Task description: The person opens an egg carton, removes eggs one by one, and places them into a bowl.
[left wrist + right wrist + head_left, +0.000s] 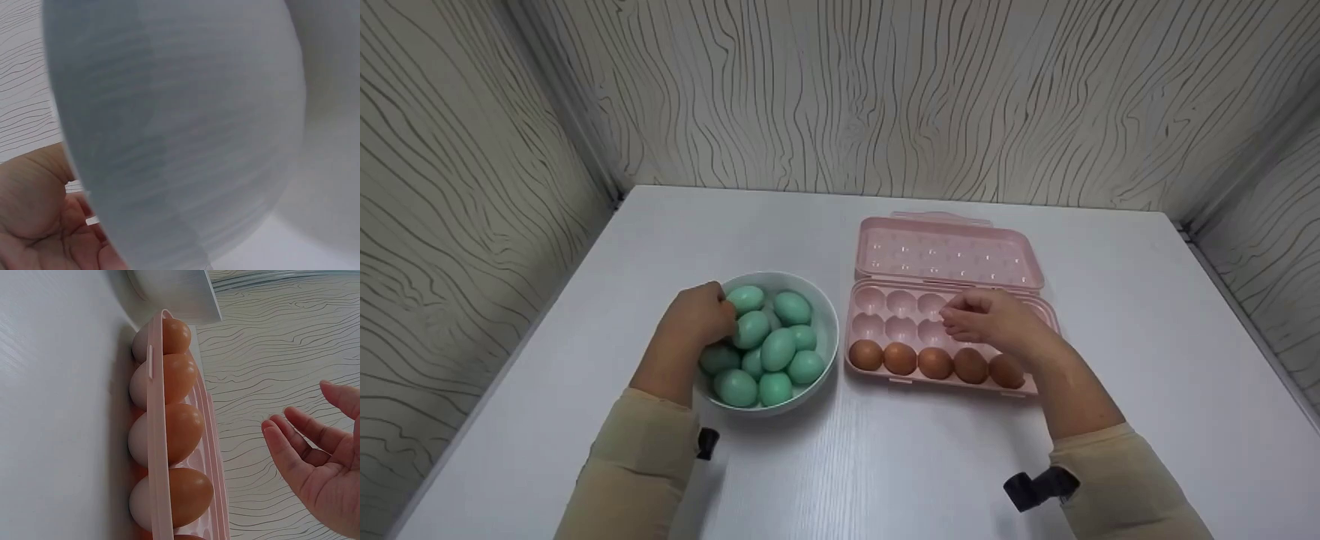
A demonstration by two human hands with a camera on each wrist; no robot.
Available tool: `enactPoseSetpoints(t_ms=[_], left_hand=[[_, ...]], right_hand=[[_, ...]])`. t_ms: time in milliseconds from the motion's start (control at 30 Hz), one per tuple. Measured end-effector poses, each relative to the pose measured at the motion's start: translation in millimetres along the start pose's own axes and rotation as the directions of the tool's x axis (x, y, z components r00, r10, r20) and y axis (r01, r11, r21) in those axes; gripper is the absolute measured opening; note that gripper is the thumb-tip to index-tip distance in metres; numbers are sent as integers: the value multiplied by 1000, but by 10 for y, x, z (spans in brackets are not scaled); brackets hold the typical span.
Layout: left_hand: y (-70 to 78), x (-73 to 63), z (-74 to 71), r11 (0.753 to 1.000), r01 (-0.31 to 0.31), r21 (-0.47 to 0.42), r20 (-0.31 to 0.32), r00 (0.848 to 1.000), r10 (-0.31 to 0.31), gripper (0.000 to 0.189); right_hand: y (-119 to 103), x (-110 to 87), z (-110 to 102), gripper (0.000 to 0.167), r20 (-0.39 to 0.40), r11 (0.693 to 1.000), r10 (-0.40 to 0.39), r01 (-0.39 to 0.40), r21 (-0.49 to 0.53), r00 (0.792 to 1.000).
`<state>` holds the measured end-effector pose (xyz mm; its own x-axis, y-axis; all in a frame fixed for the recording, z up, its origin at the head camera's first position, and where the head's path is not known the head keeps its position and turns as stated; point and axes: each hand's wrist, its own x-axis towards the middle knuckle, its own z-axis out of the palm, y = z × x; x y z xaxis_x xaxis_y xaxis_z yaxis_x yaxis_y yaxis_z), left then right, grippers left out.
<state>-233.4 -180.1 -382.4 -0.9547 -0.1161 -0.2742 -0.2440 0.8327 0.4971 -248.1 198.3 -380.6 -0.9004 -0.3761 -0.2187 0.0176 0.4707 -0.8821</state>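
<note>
In the head view my left hand (pixel 701 313) reaches over the left rim of a white bowl (pixel 829 330) of green eggs (pixel 778 349). A sliver of a brown egg (pixel 727 308) shows at its fingers, which appear to grip it; most of that egg is hidden. The left wrist view shows the hand partly behind the bowl's wall (pixel 185 124). My right hand (pixel 990 321) hovers above a pink egg box (pixel 877 379), fingers loosely bent and holding nothing. Brown eggs (pixel 935 363) fill the box's front row.
The box's clear pink lid (pixel 949 253) lies folded open behind it. Bare hollows (pixel 901 328) show in the rows behind the brown eggs. Both stand on a white table (pixel 840 465), with patterned panels (pixel 855 97) behind and at the sides.
</note>
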Motion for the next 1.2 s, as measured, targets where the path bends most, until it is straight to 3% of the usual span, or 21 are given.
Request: enactPoseSetpoints(t_ms=[167, 367, 600, 967, 1200], left_hand=[[19, -26, 22, 999, 1, 49, 3, 1000, -1, 32], [82, -65, 14, 990, 4, 140, -56, 998, 4, 28], [137, -97, -39, 978, -38, 207, -109, 992, 61, 34], [268, -108, -67, 988, -55, 146, -92, 993, 69, 46], [468, -159, -36, 987, -163, 9, -51, 985, 163, 45]], right_hand=[[4, -2, 4, 35, -3, 1000, 3, -3, 13, 1000], [21, -14, -15, 37, -1, 999, -8, 8, 37, 1000], [49, -17, -62, 41, -4, 1000, 0, 0, 26, 1000], [85, -50, -167, 34, -61, 996, -41, 36, -83, 997], [162, -76, -253, 30, -95, 983, -51, 33, -182, 994]])
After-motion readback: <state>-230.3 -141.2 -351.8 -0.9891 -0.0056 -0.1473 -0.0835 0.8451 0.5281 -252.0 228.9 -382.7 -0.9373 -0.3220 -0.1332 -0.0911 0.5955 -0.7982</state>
